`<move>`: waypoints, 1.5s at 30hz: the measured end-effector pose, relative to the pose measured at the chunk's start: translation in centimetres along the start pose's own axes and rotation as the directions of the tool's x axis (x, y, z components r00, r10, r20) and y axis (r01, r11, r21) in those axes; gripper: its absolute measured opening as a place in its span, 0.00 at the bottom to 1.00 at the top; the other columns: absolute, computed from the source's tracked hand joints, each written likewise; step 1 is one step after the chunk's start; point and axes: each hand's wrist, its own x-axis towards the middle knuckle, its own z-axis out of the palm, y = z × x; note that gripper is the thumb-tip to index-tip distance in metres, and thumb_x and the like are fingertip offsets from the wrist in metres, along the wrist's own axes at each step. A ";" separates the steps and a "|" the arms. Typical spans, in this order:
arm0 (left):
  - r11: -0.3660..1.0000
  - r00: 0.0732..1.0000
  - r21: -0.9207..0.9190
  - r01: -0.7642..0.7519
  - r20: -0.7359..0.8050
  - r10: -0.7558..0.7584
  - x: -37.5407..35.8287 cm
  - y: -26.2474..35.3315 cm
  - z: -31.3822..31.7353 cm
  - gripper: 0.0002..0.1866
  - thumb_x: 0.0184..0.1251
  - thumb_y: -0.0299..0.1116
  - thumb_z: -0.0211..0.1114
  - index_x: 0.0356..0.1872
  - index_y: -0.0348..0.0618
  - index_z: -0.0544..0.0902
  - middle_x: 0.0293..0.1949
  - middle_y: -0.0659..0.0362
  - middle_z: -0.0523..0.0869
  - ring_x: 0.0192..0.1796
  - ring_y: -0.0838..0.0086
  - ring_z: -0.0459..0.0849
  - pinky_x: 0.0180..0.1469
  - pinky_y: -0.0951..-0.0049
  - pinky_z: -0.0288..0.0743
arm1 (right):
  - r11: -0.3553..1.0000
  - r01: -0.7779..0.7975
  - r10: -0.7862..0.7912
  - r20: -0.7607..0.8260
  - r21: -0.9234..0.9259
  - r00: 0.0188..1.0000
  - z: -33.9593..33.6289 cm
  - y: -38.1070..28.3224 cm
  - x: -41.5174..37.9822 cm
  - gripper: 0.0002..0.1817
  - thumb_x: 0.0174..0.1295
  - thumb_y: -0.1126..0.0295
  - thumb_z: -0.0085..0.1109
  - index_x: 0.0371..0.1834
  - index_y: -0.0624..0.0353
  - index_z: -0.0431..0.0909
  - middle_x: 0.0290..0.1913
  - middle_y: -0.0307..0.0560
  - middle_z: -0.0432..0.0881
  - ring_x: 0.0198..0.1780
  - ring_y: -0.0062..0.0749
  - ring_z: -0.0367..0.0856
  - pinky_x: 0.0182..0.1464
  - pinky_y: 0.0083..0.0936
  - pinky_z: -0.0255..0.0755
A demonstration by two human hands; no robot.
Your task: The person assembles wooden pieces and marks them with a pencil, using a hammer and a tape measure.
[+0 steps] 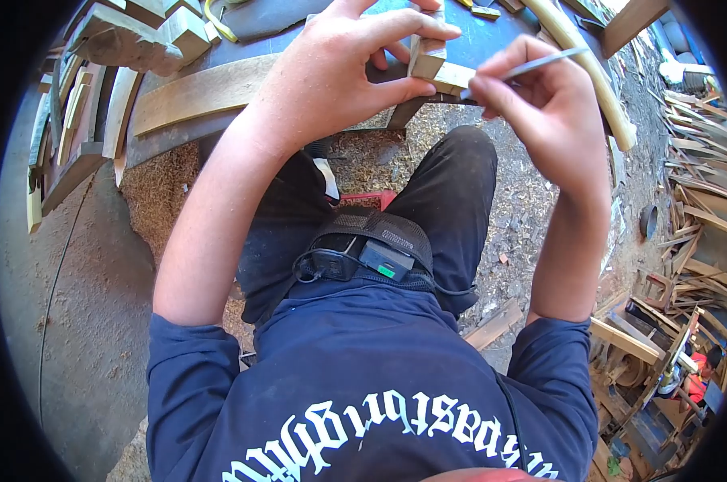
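My left hand (343,68) is closed around a small wooden block (428,58) at the near edge of the dark bench, thumb along its near side and fingers over the far side. Just right of the block lies a pale strip of wood (455,76), partly covered by my hands. A slim grey pencil (542,64) is pinched between the thumb and fingers of my right hand (544,104). Its lower tip points down at the strip's right end, while its other end sticks out to the right.
A long curved board (203,95) lies on the bench (259,50) at left, near stacked wood offcuts (122,40). At right, a pale pole (576,56) slants over the edge. Sawdust covers the floor, scrap wood (705,209) is piled far right, and another person (698,377) shows lower right.
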 end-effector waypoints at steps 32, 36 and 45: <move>0.975 0.988 -0.166 0.145 0.083 -0.133 0.0 -0.2 -0.8 0.24 0.60 0.25 0.83 0.60 0.46 0.90 0.64 0.57 0.81 0.45 0.82 0.86 0.48 0.77 0.85 | 0.735 0.472 -0.640 -0.270 -0.487 0.719 4.5 3.4 -1.7 0.14 0.52 0.85 0.81 0.28 0.61 0.80 0.33 0.48 0.88 0.37 0.34 0.92 0.42 0.28 0.86; 0.981 0.992 -0.157 0.115 0.061 -0.107 -0.2 -0.3 -0.7 0.25 0.60 0.26 0.83 0.60 0.46 0.90 0.64 0.56 0.81 0.45 0.82 0.86 0.48 0.77 0.85 | 0.716 0.499 -0.659 -0.237 -0.488 0.714 4.5 3.5 -1.6 0.14 0.52 0.84 0.81 0.28 0.61 0.80 0.33 0.47 0.87 0.37 0.34 0.92 0.42 0.28 0.86; 0.984 0.997 -0.161 0.072 0.035 -0.067 -0.2 -0.7 -0.3 0.25 0.60 0.26 0.83 0.60 0.45 0.90 0.64 0.56 0.81 0.45 0.81 0.86 0.48 0.77 0.85 | 0.684 0.476 -0.653 -0.172 -0.553 0.738 4.8 3.3 -1.9 0.14 0.52 0.84 0.80 0.28 0.59 0.80 0.32 0.46 0.86 0.36 0.34 0.91 0.40 0.26 0.84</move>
